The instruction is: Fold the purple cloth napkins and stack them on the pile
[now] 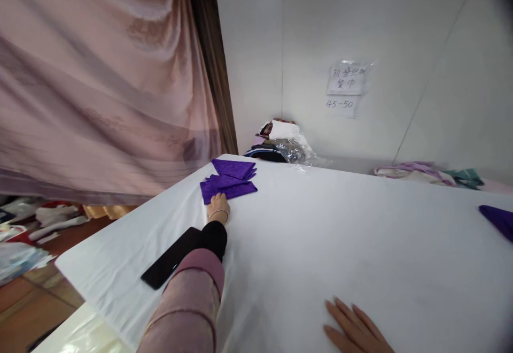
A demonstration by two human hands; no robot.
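My left hand [219,207] reaches far out over the table, its fingers curled at the near edge of a folded purple napkin [228,186] and closed on it. Just beyond lies another folded purple napkin [234,168], partly overlapped by the nearer one. My right hand [355,329] is at the bottom of the view, fingers spread over the white tabletop and holding nothing. Another piece of purple cloth [499,220] shows at the far right, cut off by the frame edge.
A black phone [170,259] lies beside my left forearm on the white-covered table [320,235]. Behind the table are a heap of cloths and plastic [286,139] and more fabric [417,171]. A pink curtain [112,75] hangs at left; handwritten paper [347,77] is on the wall.
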